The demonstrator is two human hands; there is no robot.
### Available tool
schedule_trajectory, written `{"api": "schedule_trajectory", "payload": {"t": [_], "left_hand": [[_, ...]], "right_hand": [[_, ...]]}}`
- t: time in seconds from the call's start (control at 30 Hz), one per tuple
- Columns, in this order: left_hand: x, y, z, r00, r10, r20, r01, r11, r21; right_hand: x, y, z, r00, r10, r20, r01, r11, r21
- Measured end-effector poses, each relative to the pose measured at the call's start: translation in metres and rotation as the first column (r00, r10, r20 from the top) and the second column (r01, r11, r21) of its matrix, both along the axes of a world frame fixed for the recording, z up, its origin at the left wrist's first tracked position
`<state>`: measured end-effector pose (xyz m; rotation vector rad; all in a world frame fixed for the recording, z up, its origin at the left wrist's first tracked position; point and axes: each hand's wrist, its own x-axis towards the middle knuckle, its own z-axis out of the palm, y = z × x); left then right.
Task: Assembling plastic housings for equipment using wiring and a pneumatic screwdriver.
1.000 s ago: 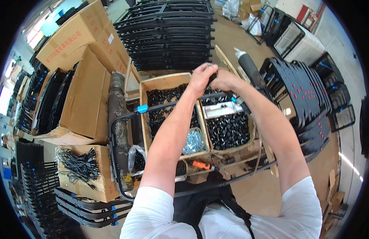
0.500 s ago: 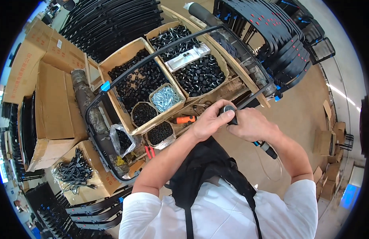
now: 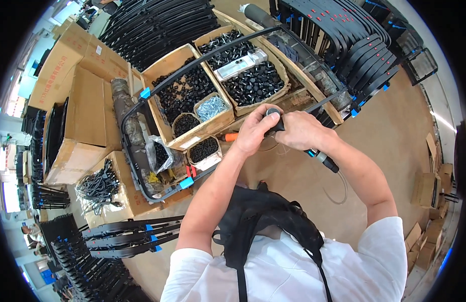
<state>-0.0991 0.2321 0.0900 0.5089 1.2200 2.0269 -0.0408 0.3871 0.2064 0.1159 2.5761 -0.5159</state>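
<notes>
My right hand (image 3: 304, 130) is wrapped around a dark powered screwdriver (image 3: 327, 163) with a blue ring and a thin hose trailing from its rear end. My left hand (image 3: 253, 132) closes its thumb and fingers around a black part with a round grey top (image 3: 273, 115), right beside the right fist. Whether that part belongs to the tool cannot be made out. Both hands are over the near bar of a black tubular frame (image 3: 200, 61) with blue clips, which lies across the parts bins. The contact point under the hands is hidden.
Inside the frame, a wooden bin (image 3: 192, 140) holds black caps, silver screws (image 3: 210, 108) and small dark screws. Another bin holds black knobs (image 3: 257, 83). Red-handled pliers (image 3: 191, 171) and an orange-handled tool (image 3: 231, 137) lie nearby. Cardboard boxes (image 3: 92, 105) stand left, with cables (image 3: 99, 186).
Both hands, with the screwdriver, have moved left and slightly away from my body. The view has shifted a little, and a blue clip on the near bar shows beside my left forearm.
</notes>
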Motion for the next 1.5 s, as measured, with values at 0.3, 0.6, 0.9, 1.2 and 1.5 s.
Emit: {"api": "schedule_trajectory", "payload": {"t": [0.3,0.6,0.9,1.2,1.5], "left_hand": [[0.002,-0.001,-0.004,1.0,0.029,0.01,-0.029,0.999,-0.029],[0.016,-0.009,-0.009,0.995,0.054,-0.083,-0.054,0.999,0.0],[0.02,-0.016,-0.018,0.997,0.046,-0.062,-0.048,0.998,-0.036],[0.021,-0.01,-0.021,0.998,0.05,-0.045,-0.05,0.999,0.003],[0.019,-0.008,-0.003,0.995,0.093,0.025,-0.095,0.991,0.094]], "right_hand": [[0.004,0.003,-0.017,0.996,0.031,-0.082,-0.034,0.999,-0.037],[0.011,-0.002,-0.02,0.998,0.057,-0.039,-0.057,0.998,0.005],[0.016,-0.008,-0.031,0.998,-0.056,-0.037,0.055,0.998,-0.025],[0.004,0.002,-0.056,0.999,0.017,0.031,-0.014,0.996,-0.089],[-0.001,-0.007,-0.019,0.992,-0.053,0.117,0.069,0.987,-0.144]]}}
